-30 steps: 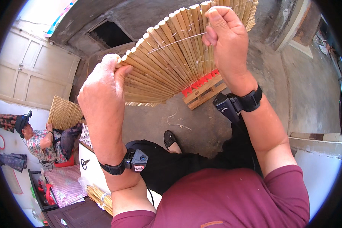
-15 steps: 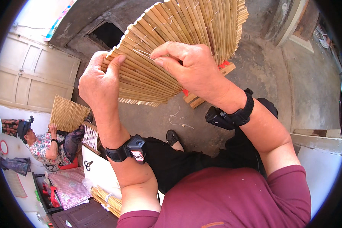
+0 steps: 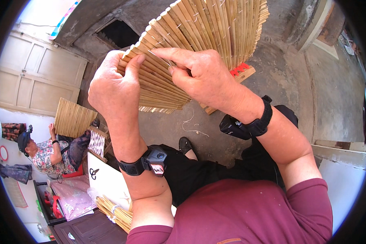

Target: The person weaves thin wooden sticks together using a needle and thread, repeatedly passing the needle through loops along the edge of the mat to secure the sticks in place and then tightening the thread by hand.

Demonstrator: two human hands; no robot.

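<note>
A mat of slender tan reed sticks (image 3: 215, 32), bound with short pale ties, fans up in front of me. Its left edge is pinched between the thumb and fingers of my left hand (image 3: 114, 87), which cover the stick ends there. Just right of it, my right hand (image 3: 205, 75) is closed in a pinch, over the face of the mat. From its fingertips sticks a thin pale strand, apparently string (image 3: 162, 58). Whether that strand is threaded through the sticks is too small to tell.
Below the mat is a wooden stool (image 3: 244, 75) with red strapping. String scraps (image 3: 195, 129) lie on the floor. At left, a person (image 3: 49, 156) holds another reed mat (image 3: 75, 118). Black scissors (image 3: 93, 173) lie on a white board (image 3: 114, 185), beside a stick bundle (image 3: 116, 213).
My left hand and the mat's held edge have shifted slightly right and down. The right hand's fingertips are nearer the left thumb, its index finger more stretched along the mat.
</note>
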